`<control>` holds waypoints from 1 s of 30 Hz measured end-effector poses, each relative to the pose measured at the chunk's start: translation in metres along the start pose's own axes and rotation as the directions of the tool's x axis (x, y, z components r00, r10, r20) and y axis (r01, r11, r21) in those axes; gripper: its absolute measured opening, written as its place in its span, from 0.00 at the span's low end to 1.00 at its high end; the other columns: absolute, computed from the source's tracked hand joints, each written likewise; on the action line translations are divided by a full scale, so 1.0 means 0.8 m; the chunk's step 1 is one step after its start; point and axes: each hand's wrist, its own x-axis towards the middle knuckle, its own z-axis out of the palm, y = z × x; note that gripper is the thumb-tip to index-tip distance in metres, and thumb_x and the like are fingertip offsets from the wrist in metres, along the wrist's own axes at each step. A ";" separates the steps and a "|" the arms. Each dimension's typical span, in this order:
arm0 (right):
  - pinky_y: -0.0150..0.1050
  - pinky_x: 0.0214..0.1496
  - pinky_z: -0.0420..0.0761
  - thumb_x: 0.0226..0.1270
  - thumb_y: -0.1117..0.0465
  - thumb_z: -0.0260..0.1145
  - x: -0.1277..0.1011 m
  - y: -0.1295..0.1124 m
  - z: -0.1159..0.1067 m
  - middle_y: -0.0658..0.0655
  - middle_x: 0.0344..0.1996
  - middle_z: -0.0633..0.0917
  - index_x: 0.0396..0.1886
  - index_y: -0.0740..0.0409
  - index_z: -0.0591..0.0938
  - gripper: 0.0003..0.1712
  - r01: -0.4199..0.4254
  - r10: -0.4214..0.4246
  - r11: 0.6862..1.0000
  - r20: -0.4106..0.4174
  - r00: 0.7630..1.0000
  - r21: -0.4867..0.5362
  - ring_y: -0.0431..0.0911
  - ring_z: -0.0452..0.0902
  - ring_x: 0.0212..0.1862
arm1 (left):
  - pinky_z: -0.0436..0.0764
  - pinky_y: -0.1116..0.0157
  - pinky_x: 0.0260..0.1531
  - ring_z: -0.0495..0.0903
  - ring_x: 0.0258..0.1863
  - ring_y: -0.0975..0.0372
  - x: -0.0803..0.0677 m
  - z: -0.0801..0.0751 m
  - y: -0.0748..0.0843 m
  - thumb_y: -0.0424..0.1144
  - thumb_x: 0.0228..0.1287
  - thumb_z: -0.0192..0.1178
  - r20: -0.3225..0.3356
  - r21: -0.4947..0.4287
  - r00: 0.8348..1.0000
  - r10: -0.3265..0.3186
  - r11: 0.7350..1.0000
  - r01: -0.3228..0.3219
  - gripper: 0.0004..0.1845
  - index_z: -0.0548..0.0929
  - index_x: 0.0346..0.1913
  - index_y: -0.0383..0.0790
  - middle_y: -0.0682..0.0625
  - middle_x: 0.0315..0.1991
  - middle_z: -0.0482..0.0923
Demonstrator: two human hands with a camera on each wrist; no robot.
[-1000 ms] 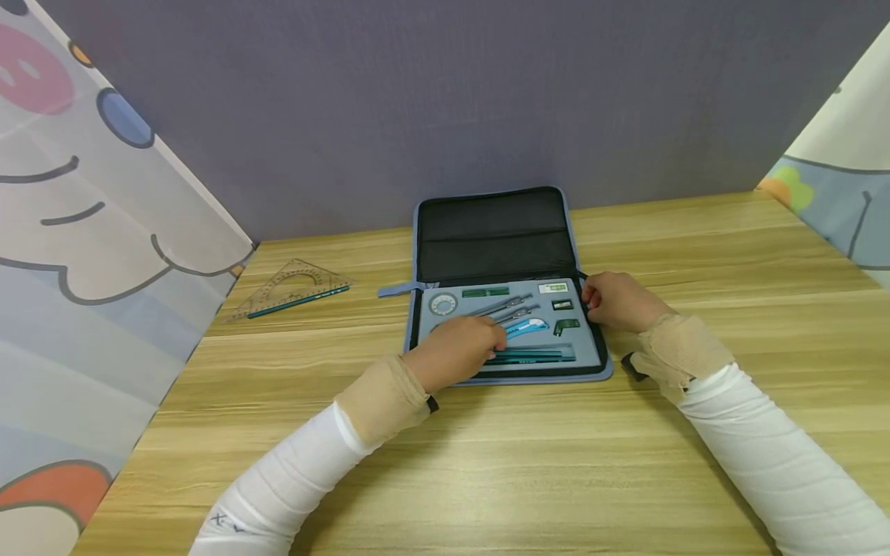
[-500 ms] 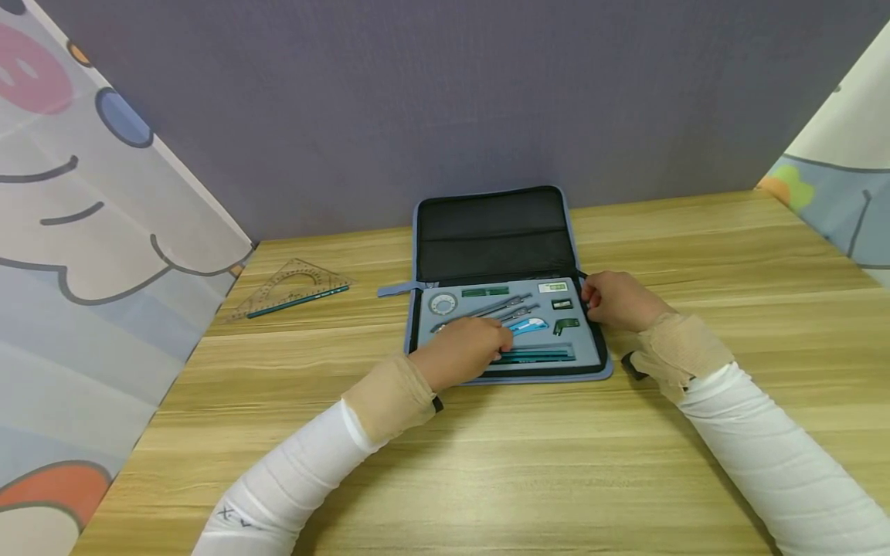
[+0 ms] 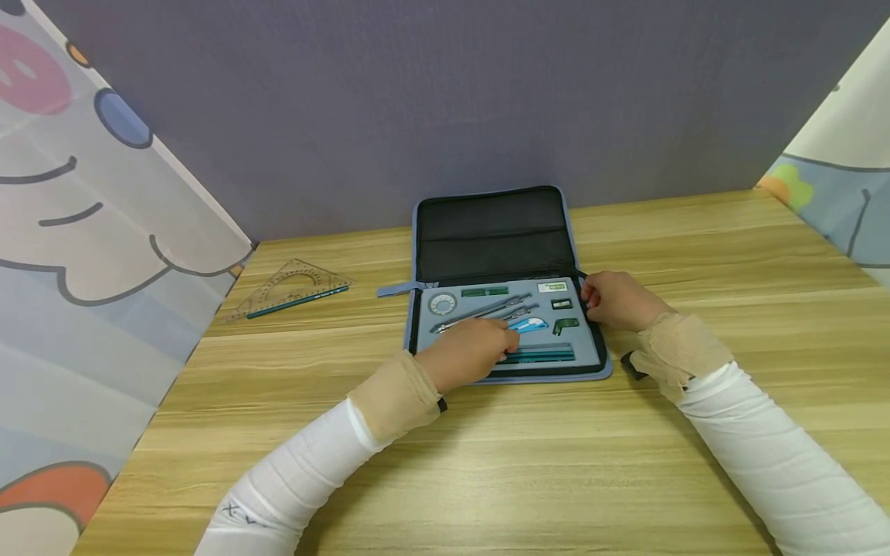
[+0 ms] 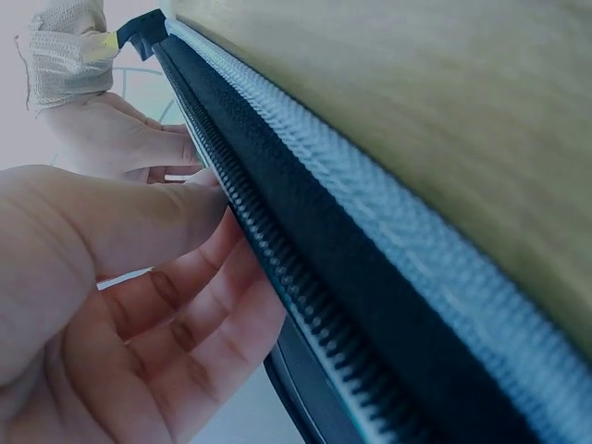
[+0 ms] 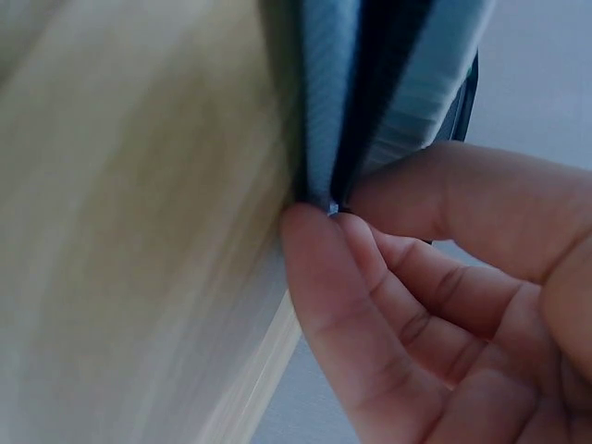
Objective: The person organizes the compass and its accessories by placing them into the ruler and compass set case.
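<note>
An open blue zip case (image 3: 494, 232) lies flat on the wooden table, its grey tray holding a metal compass (image 3: 487, 310), a blue cutter (image 3: 534, 326), teal pencils (image 3: 552, 355) and a round protractor (image 3: 443, 303). My left hand (image 3: 487, 346) rests on the tray's near left part, fingertips at the cutter and pencils. In the left wrist view its fingers (image 4: 199, 305) lie loosely extended beside the zipper edge (image 4: 305, 277), holding nothing I can see. My right hand (image 3: 598, 301) pinches the case's right edge (image 5: 370, 83) between thumb and fingers (image 5: 324, 268).
A clear set square (image 3: 292, 279) and a teal pencil (image 3: 299, 301) lie at the far left of the table (image 3: 521, 463). A grey wall stands behind, with cartoon-printed screens on the left (image 3: 83, 255) and right (image 3: 841, 177).
My left hand has slid slightly right and toward me across the tray, uncovering more of the compass. The right hand has kept its hold on the case edge.
</note>
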 end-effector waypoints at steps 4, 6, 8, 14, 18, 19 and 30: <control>0.41 0.32 0.73 0.49 0.73 0.62 0.000 0.001 0.000 0.58 0.23 0.79 0.31 0.71 0.76 0.08 0.008 -0.008 1.000 -0.003 1.000 -0.001 0.48 0.72 0.27 | 0.79 0.72 0.41 0.81 0.43 0.63 0.000 0.000 0.000 0.35 0.63 0.60 -0.005 0.004 1.000 0.007 1.000 -0.007 0.08 0.84 0.45 0.45 0.52 0.44 0.81; 0.41 0.31 0.73 0.49 0.73 0.63 0.000 0.002 0.000 0.58 0.23 0.78 0.31 0.71 0.76 0.08 0.015 -0.015 1.000 -0.007 1.000 0.000 0.48 0.72 0.27 | 0.79 0.72 0.41 0.81 0.42 0.63 0.000 0.000 0.000 0.34 0.63 0.60 -0.010 0.006 1.000 0.016 1.000 -0.016 0.08 0.84 0.44 0.45 0.52 0.44 0.81; 0.40 0.30 0.73 0.49 0.73 0.63 0.000 0.002 0.000 0.58 0.23 0.78 0.31 0.71 0.76 0.08 0.019 -0.019 1.000 -0.010 1.000 0.001 0.48 0.72 0.27 | 0.79 0.71 0.41 0.81 0.42 0.63 0.000 0.000 0.000 0.34 0.63 0.60 -0.015 0.006 1.000 0.024 1.000 -0.024 0.08 0.84 0.44 0.44 0.52 0.44 0.81; 0.40 0.31 0.72 0.49 0.73 0.62 0.001 0.001 0.000 0.57 0.22 0.78 0.31 0.70 0.76 0.07 0.010 -0.010 1.000 -0.006 1.000 0.004 0.48 0.72 0.27 | 0.79 0.72 0.40 0.81 0.42 0.63 -0.001 0.001 -0.001 0.33 0.64 0.60 -0.022 0.001 0.999 0.027 1.000 -0.027 0.09 0.84 0.44 0.44 0.51 0.44 0.81; 0.41 0.31 0.73 0.50 0.73 0.62 0.000 0.001 -0.001 0.58 0.22 0.78 0.31 0.70 0.75 0.07 0.012 -0.012 1.000 -0.002 1.000 0.004 0.48 0.72 0.27 | 0.79 0.73 0.40 0.82 0.41 0.63 0.000 0.003 0.000 0.32 0.63 0.60 -0.031 -0.002 0.999 0.025 1.000 -0.025 0.09 0.85 0.45 0.44 0.51 0.43 0.81; 0.41 0.31 0.73 0.50 0.73 0.62 -0.001 0.001 -0.001 0.58 0.22 0.78 0.31 0.70 0.75 0.07 0.011 -0.011 1.000 -0.002 1.000 0.003 0.48 0.72 0.27 | 0.79 0.73 0.40 0.82 0.41 0.64 0.000 0.003 0.000 0.32 0.63 0.60 -0.033 -0.002 0.999 0.024 1.000 -0.024 0.10 0.85 0.45 0.44 0.51 0.43 0.81; 0.42 0.32 0.73 0.51 0.73 0.62 -0.001 0.001 -0.001 0.58 0.23 0.78 0.31 0.71 0.75 0.07 -0.002 0.002 1.000 0.006 1.000 -0.001 0.49 0.72 0.27 | 0.79 0.72 0.39 0.82 0.40 0.63 -0.002 0.004 0.000 0.32 0.64 0.59 -0.046 0.007 0.999 0.024 1.000 -0.023 0.09 0.85 0.44 0.45 0.52 0.43 0.82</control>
